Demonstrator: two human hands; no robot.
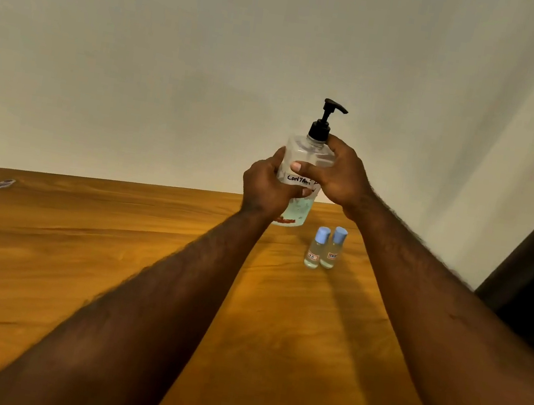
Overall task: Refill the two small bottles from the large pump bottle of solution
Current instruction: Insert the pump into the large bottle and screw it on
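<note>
With the left hand (269, 187) and the right hand (340, 175), gripped the large pump bottle (305, 149) from both sides, out ahead at nearly full reach. Wrapped the left round the lower left side, digits curled onto the front. Clasped the right over the upper right shoulder, thumb laid flat across the front and fingers tucked behind, close to the black collar.

Covered most of the bottle's middle that way. Could read only "CONTA" on the handwritten label (297, 179) before the right thumb and palm cut it off. Glimpsed pale blue-green liquid below the left hand, with a reddish mark near the base. Could not tell whether the base touched the table (79, 243) or hung just above it, hidden as it was behind the left wrist.

Kept the bottle's long axis close to upright, leaning slightly to the right at the top. Left the pump head (334, 107) standing above the right hand, spout aimed right.

Stretched both forearms forward, converging on the bottle, elbows cut off by the lower edge.

Left the left small bottle (315, 249) and the right small bottle (335, 249) standing upright, blue-capped, just beside each other on the table, below the right wrist and right of the left forearm. Could not read their tiny labels.
</note>
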